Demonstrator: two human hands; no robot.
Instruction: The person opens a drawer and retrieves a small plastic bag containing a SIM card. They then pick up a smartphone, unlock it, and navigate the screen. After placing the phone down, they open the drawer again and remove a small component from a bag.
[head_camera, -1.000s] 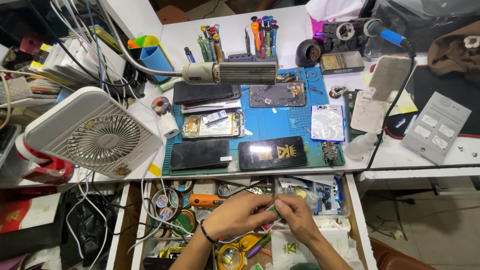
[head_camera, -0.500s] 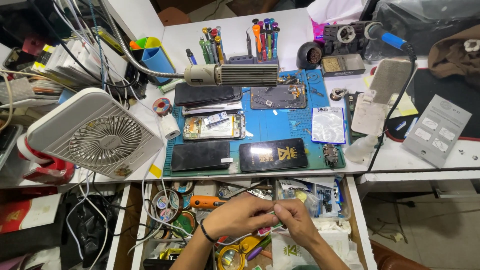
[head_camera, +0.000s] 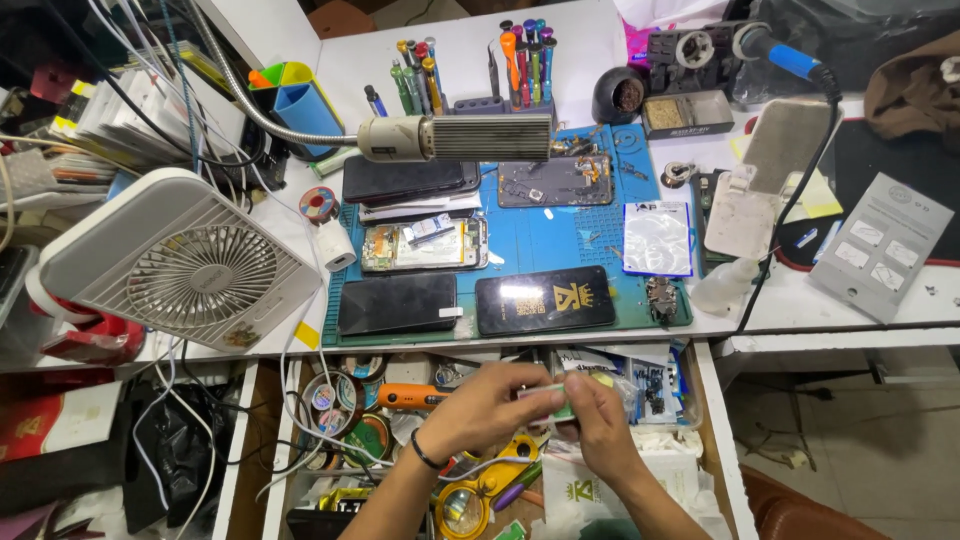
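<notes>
**How Many Things Are There?**

Two hands are here, a left hand (head_camera: 480, 405) and a right hand (head_camera: 600, 430). Their fingers (head_camera: 545, 400) meet on one small packet (head_camera: 560, 405).

Just past the fingers lies one blue mat (head_camera: 600, 250). On it are two black phones side by side, one plain (head_camera: 397, 303) and one with a gold mark (head_camera: 545, 299). Farther up are two opened phones (head_camera: 425, 245) (head_camera: 555, 182). There is one shiny bag (head_camera: 657, 238).

Far to the left of the fingers stands one white fan (head_camera: 180, 265). Just left of them is one orange tool (head_camera: 412, 397).

Far beyond the fingers, one lamp (head_camera: 455, 138) hangs over the surface (head_camera: 850, 300). One rack of screwdrivers (head_camera: 500, 75) stands behind it, too many to count.
</notes>
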